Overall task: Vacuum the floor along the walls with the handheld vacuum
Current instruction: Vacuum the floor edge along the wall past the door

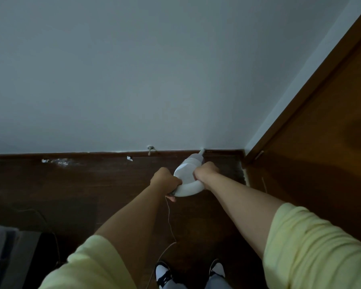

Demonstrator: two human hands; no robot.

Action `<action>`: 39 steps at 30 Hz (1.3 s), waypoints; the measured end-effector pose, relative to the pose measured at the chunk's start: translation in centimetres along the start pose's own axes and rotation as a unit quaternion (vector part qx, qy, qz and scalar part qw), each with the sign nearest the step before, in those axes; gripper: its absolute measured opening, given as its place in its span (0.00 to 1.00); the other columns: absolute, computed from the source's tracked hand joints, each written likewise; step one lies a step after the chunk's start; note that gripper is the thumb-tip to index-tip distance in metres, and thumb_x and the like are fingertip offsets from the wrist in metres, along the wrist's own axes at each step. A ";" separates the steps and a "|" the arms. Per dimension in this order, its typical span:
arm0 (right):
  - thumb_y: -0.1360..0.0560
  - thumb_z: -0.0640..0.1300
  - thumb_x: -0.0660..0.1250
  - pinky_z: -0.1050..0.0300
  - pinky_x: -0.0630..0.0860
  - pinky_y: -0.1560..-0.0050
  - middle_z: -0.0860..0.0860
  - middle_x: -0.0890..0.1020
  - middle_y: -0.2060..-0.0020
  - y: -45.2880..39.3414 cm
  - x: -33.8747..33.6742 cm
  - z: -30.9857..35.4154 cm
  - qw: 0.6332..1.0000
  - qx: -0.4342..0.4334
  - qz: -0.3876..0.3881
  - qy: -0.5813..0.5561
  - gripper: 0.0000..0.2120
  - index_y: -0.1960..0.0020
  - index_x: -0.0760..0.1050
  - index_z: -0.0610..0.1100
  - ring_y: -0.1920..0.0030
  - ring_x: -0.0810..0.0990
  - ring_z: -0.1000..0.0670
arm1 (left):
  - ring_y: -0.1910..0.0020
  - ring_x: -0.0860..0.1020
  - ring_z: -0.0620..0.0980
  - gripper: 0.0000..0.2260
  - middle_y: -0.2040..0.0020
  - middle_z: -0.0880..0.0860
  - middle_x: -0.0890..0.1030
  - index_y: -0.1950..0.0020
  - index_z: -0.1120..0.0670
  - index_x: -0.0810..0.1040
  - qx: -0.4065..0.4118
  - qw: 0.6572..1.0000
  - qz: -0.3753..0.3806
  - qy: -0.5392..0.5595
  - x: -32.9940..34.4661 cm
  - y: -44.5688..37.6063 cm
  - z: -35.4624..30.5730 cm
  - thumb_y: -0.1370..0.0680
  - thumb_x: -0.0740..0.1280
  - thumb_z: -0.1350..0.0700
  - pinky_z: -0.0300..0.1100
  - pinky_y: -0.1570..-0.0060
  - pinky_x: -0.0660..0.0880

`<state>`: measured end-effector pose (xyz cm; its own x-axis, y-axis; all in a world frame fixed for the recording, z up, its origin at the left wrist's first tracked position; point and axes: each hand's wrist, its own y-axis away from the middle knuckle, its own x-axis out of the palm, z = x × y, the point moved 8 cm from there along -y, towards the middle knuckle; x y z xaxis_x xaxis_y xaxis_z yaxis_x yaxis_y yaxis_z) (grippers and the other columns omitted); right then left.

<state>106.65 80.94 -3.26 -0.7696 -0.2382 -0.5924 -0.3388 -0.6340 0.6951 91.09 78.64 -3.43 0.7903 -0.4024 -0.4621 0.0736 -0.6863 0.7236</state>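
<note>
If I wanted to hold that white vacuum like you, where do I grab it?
Grab the curved loop handle at the back of the handheld vacuum, coming from behind, as the left hand and right hand do, one on each side. The loop is rounded for fingers, and the thin nozzle points away at the baseboard.

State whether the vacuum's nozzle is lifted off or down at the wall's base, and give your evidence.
Down: the vacuum tilts forward, its nozzle tip meeting the baseboard. Actual contact cannot be confirmed.
</note>
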 end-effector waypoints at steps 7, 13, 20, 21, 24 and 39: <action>0.22 0.38 0.60 0.54 0.77 0.43 0.43 0.77 0.39 0.4 1.0 0.8 1.000 -0.004 0.006 -0.002 0.21 0.29 0.66 0.42 0.41 0.78 0.45 | 0.82 0.77 0.51 0.12 0.66 0.63 0.77 0.46 0.69 0.74 -0.012 1.000 -0.002 0.005 -1.2 0.3 0.7 0.24 0.65 0.61 0.37 0.83 0.72; 0.21 0.39 0.60 0.54 0.76 0.42 0.43 0.77 0.40 0.8 1.8 1.1 1.000 0.003 0.009 -0.015 0.19 0.30 0.67 0.42 0.41 0.78 0.45 | 0.85 0.76 0.48 0.14 0.66 0.63 0.78 0.45 0.70 0.74 -0.015 1.000 -0.007 0.001 -2.0 0.8 1.2 0.24 0.65 0.61 0.35 0.84 0.70; 0.21 0.38 0.60 0.56 0.76 0.44 0.43 0.77 0.39 1.1 2.4 1.4 1.000 -0.004 0.008 -0.008 0.19 0.30 0.67 0.41 0.41 0.78 0.45 | 0.80 0.77 0.52 0.14 0.67 0.62 0.76 0.44 0.70 0.74 -0.025 1.000 -0.015 0.005 -2.6 0.9 1.9 0.24 0.66 0.61 0.36 0.83 0.72; 0.21 0.38 0.60 0.56 0.76 0.44 0.43 0.77 0.39 1.1 2.4 1.5 1.000 -0.005 0.006 -0.007 0.20 0.30 0.67 0.40 0.41 0.78 0.45 | 0.81 0.78 0.52 0.14 0.68 0.62 0.76 0.44 0.69 0.74 -0.026 1.000 -0.016 0.005 -2.6 1.0 2.0 0.24 0.66 0.61 0.37 0.83 0.72; 0.21 0.38 0.60 0.55 0.75 0.44 0.43 0.77 0.39 1.1 2.4 1.5 1.000 -0.004 0.007 -0.011 0.20 0.29 0.66 0.40 0.40 0.78 0.45 | 0.83 0.77 0.51 0.12 0.69 0.62 0.76 0.46 0.70 0.75 -0.030 0.999 -0.022 0.002 -2.7 1.1 2.0 0.24 0.66 0.61 0.37 0.83 0.72; 0.21 0.38 0.61 0.55 0.75 0.41 0.42 0.75 0.37 1.8 2.7 2.5 0.998 -0.021 0.020 0.049 0.22 0.28 0.65 0.39 0.38 0.77 0.45 | 0.83 0.77 0.51 0.10 0.70 0.62 0.77 0.52 0.68 0.75 -0.049 0.998 -0.043 0.017 -3.1 2.1 2.7 0.24 0.65 0.60 0.35 0.85 0.69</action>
<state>102.62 80.95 -2.60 -0.7252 -0.3329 -0.6028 -0.2838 -0.6531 0.7021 87.11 76.79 -1.86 0.7986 -0.3234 -0.5075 0.1987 -0.6544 0.7296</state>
